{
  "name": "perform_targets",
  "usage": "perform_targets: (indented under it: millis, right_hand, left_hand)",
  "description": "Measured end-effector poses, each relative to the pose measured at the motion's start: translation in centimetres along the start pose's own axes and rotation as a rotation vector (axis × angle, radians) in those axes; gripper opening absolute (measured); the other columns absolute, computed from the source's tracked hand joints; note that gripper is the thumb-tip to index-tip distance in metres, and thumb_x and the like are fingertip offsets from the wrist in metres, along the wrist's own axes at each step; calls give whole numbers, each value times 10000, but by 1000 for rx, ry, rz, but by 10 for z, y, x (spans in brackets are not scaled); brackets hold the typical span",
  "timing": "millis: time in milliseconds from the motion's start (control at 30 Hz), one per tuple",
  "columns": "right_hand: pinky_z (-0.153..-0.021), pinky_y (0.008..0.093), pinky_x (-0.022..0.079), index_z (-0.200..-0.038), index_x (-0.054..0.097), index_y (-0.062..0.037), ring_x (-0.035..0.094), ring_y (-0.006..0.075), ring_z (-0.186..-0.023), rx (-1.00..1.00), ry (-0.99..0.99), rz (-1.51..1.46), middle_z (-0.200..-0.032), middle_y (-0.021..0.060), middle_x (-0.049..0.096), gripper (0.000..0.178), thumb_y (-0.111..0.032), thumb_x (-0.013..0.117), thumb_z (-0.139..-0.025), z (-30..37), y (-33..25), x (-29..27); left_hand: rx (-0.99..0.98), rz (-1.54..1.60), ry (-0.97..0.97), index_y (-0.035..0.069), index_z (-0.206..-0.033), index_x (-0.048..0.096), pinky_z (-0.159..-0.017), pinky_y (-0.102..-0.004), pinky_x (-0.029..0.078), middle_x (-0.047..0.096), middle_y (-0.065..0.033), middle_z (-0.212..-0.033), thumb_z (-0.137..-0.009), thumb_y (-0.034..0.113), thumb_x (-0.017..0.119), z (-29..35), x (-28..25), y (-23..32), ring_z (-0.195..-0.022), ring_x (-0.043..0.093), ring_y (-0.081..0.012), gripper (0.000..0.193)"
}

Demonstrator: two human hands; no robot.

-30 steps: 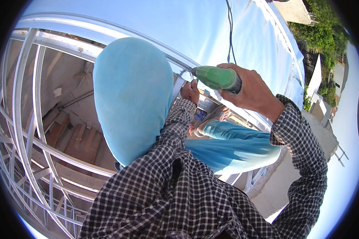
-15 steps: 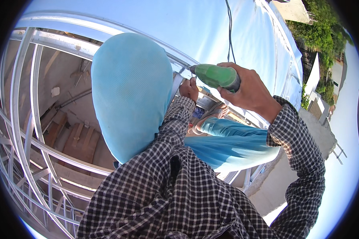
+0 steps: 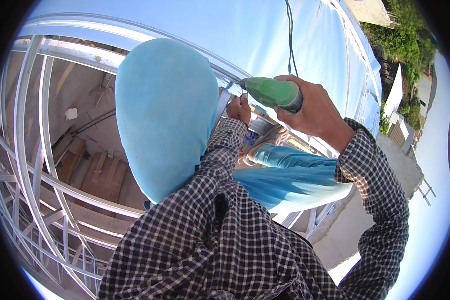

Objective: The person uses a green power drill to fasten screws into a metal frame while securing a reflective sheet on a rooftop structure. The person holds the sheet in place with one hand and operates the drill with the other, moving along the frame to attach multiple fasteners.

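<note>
Right now, head view: your right hand (image 3: 315,107) grips the green power tool (image 3: 272,93), nose right at the metal rail (image 3: 228,75), left hand (image 3: 239,109) curled just below, can't tell if it's holding anything.

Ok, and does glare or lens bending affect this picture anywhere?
Head view: white glare streaks the shiny sheet; head view: fisheye distortion bows the metal bars near the left rim; head view: the green power tool in the right hand looks fairly sharp, the left hand smaller and less clear.
</note>
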State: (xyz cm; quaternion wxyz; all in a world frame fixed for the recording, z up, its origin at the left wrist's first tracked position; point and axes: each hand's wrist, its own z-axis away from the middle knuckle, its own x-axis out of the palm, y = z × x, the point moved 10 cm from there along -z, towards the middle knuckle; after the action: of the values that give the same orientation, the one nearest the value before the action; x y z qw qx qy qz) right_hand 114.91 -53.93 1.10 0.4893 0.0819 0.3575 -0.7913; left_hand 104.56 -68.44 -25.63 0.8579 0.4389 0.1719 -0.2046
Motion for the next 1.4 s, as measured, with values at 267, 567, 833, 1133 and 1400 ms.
perform_targets:
  millis: [267, 567, 833, 1133, 1400]
  right_hand:
    - [-847, 370, 575, -1238, 589, 8, 727, 287, -909, 36, 4, 5, -1034, 195, 716, 544, -136, 772, -747, -1, -1, 0]
    - [-860, 367, 572, -1251, 590, 11, 726, 285, -915, 42, -20, 4, -1048, 198, 713, 565, -126, 772, -733, -2, 2, 0]
    - [-853, 370, 572, -1253, 594, 0, 730, 294, -889, 36, -31, 30, -1014, 203, 720, 577, -135, 777, -722, -3, -4, 0]
    - [-859, 357, 567, -1234, 607, 6, 726, 271, -903, 45, -26, 41, -1021, 197, 720, 557, -122, 781, -720, -4, 0, -1]
    - [-870, 347, 560, -1215, 613, 16, 718, 252, -902, 4, 1, 5, -1025, 190, 715, 525, -121, 768, -733, -5, 5, -3]
  left_hand:
    - [-4, -11, 2, -18, -786, 647, -652, -519, 509, 647, -246, -724, -967, 356, 499, 2, -1, 1, -689, 644, -431, 441]
    - [-19, 28, -7, -15, -801, 652, -637, -514, 508, 644, -244, -717, -968, 359, 506, 2, 2, 1, -675, 643, -425, 435]
    - [-8, 11, 5, -5, -795, 643, -619, -504, 505, 642, -233, -705, -970, 350, 509, 4, 4, -3, -660, 644, -410, 417]
    - [-31, 16, -5, -19, -821, 649, -651, -518, 511, 647, -252, -736, -967, 353, 504, 5, 5, -3, -698, 643, -429, 425]
    - [-39, 48, 3, -32, -845, 665, -679, -533, 510, 650, -262, -753, -963, 368, 509, 6, 1, 4, -725, 645, -443, 445]
